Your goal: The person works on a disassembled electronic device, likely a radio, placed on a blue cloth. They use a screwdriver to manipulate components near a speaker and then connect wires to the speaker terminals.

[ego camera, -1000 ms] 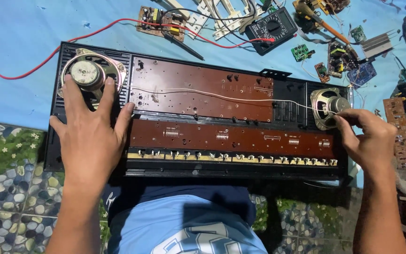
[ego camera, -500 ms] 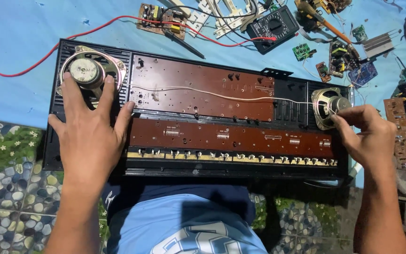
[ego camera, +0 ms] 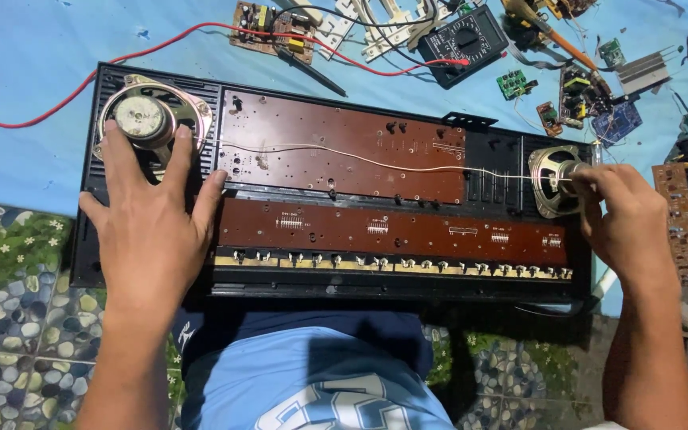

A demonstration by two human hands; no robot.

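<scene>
Opened black case (ego camera: 149,275) on a blue sheet (ego camera: 33,72), loose boards and a meter (ego camera: 465,38) behind it.

Left hand (ego camera: 146,223) lies flat, fingers spread, below the left speaker (ego camera: 146,119). Right hand (ego camera: 627,219) pinches a pale wire (ego camera: 344,155) at the right speaker (ego camera: 553,179).

Makeshift electronics repair spot, blue sheet (ego camera: 33,56), loose circuit boards (ego camera: 268,24), multimeter (ego camera: 465,40)

Black multimeter (ego camera: 469,38) with small grey screen at top centre, no packages, signs
</scene>
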